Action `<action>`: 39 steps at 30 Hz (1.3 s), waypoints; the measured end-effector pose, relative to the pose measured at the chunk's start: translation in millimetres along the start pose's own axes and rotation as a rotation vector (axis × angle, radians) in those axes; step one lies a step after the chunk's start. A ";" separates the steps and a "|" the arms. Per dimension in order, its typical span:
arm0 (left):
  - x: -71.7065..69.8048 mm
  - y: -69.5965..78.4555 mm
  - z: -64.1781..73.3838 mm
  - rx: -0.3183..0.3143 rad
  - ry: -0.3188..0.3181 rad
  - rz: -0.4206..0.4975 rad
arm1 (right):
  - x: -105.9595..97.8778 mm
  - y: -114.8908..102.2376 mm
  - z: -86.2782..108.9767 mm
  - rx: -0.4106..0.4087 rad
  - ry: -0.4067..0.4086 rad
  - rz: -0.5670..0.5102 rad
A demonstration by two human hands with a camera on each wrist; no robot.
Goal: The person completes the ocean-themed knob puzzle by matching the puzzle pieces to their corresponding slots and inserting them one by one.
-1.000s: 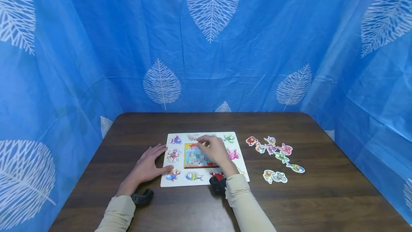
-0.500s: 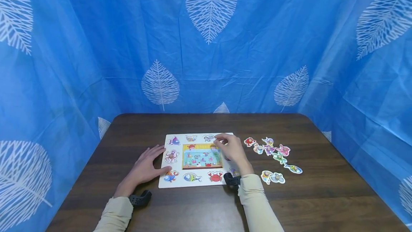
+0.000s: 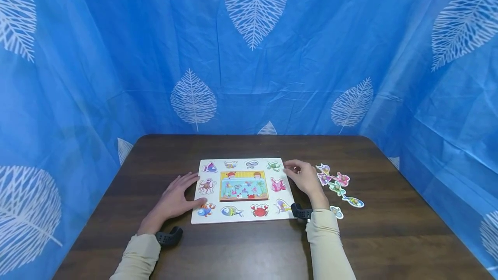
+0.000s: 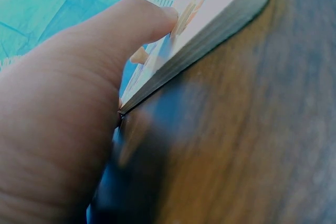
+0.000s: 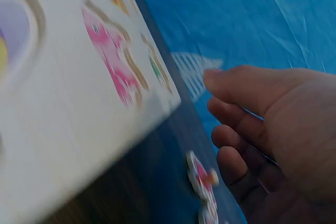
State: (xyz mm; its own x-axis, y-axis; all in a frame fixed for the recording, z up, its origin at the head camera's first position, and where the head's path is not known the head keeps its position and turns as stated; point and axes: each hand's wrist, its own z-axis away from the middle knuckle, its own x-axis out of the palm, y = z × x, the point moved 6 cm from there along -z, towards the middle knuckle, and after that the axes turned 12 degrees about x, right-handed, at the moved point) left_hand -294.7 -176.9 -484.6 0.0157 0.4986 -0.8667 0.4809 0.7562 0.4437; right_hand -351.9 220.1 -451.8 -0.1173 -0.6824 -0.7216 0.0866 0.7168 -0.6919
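Note:
A white puzzle board (image 3: 246,210) with painted sea animals lies on the table. My left hand (image 3: 175,198) rests at its left edge, fingers extended; in the left wrist view the thumb (image 4: 149,22) lies on the board's face, and a knob (image 4: 139,56) stands up beyond it. Just past the board's right edge hovers my right hand (image 3: 305,178), its fingers loosely bent with nothing between them in the right wrist view. Nearest to it are loose knobbed pieces, among them a red one (image 5: 198,174). The right hand and wrist hide some pieces from the head view.
Several loose pieces lie right of the board, including a pink one (image 3: 342,179), a green one (image 3: 337,188) and a striped fish (image 3: 353,202). The brown table (image 3: 241,254) is enclosed by blue leaf-patterned curtains (image 3: 303,55). Black straps with cameras sit on both wrists.
My right hand has moved right, from over the board's middle, across its upper right corner, to beside the loose pieces. The left hand has stayed at the board's left edge.

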 end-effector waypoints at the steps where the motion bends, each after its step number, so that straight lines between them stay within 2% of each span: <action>1: -0.4 -0.1 -0.4 0.001 0.000 -0.002 | -3.7 4.0 -0.6 0.007 0.006 0.000; 8: -1.0 -0.8 -0.5 -0.002 -0.013 0.009 | -27.3 24.0 0.1 -0.004 0.073 0.007; 18: -2.4 1.6 0.7 -0.013 -0.013 0.006 | -43.0 42.2 3.5 0.017 0.099 0.054; 25: -2.1 3.0 0.6 -0.013 -0.013 0.009 | -45.9 51.3 5.1 0.085 0.088 0.060; 30: -2.8 3.5 0.3 -0.003 -0.006 0.010 | -45.1 52.8 4.7 0.104 0.082 0.059; 39: -2.5 3.5 0.5 0.001 -0.007 0.003 | -48.7 48.8 5.9 0.121 0.119 0.061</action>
State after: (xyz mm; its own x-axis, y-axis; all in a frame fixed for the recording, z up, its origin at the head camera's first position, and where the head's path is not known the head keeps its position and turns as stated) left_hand -292.7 -175.7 -481.0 0.0232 0.4980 -0.8668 0.4816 0.7543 0.4462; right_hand -336.2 287.4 -450.5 -0.2238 -0.6110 -0.7593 0.2153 0.7289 -0.6499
